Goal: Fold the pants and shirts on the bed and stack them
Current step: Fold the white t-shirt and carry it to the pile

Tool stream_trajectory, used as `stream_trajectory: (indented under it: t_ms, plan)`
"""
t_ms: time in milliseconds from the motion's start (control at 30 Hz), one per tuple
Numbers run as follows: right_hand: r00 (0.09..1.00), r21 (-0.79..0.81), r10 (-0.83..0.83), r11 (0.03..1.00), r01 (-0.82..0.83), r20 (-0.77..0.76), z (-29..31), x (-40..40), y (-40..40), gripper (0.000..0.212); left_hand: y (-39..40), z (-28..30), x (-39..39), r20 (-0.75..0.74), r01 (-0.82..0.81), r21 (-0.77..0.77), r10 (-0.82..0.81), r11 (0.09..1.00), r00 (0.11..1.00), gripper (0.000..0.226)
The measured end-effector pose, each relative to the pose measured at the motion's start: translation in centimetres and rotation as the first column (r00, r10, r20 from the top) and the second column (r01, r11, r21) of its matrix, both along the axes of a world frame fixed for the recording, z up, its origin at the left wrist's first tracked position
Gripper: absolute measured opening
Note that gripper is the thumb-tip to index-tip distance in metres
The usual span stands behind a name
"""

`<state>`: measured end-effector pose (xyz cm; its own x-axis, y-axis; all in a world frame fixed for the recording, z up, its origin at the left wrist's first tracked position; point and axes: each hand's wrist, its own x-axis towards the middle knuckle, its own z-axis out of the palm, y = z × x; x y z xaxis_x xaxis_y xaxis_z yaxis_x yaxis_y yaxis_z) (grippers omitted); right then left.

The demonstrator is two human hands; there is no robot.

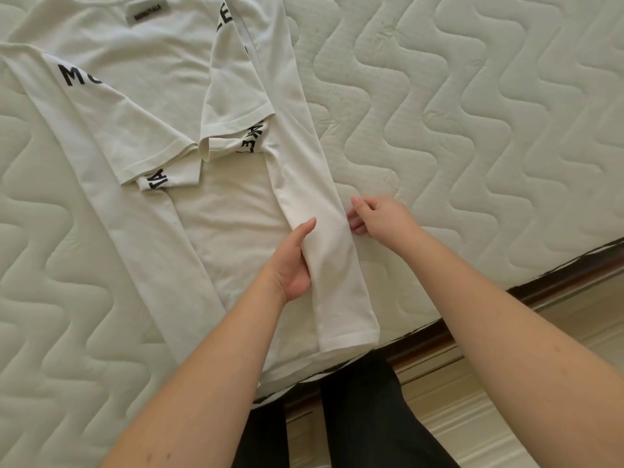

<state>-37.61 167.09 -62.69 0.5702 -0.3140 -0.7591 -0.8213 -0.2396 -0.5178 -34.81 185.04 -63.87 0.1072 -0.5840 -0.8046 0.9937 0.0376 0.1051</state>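
**Side panel turned in on a white shirt**

A bare quilted mattress [472, 113] fills the view, its near edge running over a dark wooden bed frame [557, 275] with pale floor beyond. On the bed lies a white shirt [152, 106] printed with black letters, spread back-up with the neck label [147, 15] showing and both short sleeves already laid inward across the body.

The shirt's right side is folded over into a long narrow strip [324, 238] running toward the hem. The left hand [293, 261] holds this strip from the inner side, thumb on top and fingers tucked under the cloth, seemingly to keep the fold from springing back. The right hand [378, 214] sits at the strip's outer edge, its grip pressed together, thumb and fingertips pinching or about to pinch the crease; which, I cannot tell. It looks placed to square that edge.

No container is in view, nor any pants or stack.
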Motion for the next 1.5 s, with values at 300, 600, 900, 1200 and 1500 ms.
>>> stream_trajectory:
  t_ms: [300,600,900,1200,1500]
  plan:
    - [0.997,-0.120,0.071,0.990,-0.075,-0.037,0.5,-5.6,1.5,0.043,1.6,0.1,-5.3,-0.065,0.033,0.013,-0.032,0.999,0.997,0.053]
    - [0.992,-0.079,0.067,0.994,-0.076,-0.111,0.7,-10.2,2.0,0.034,2.1,-0.3,-11.0,-0.117,0.076,0.034,-0.072,0.996,0.991,0.057]
    - [0.941,-0.280,0.206,0.918,-0.281,-0.271,0.6,-14.2,5.3,0.029,4.7,0.6,-13.9,0.081,0.487,0.504,-0.600,0.714,0.796,0.032]
    - [0.932,-0.268,0.116,0.939,-0.215,-0.343,1.7,-17.2,7.9,0.048,16.9,4.3,-13.4,0.457,-0.149,0.881,-0.727,0.449,0.513,0.014]
    - [0.973,-0.041,-0.018,0.999,0.008,-0.228,2.7,-18.4,7.1,0.043,22.1,2.1,-15.9,0.221,-0.113,0.940,-0.320,0.322,0.921,0.049]
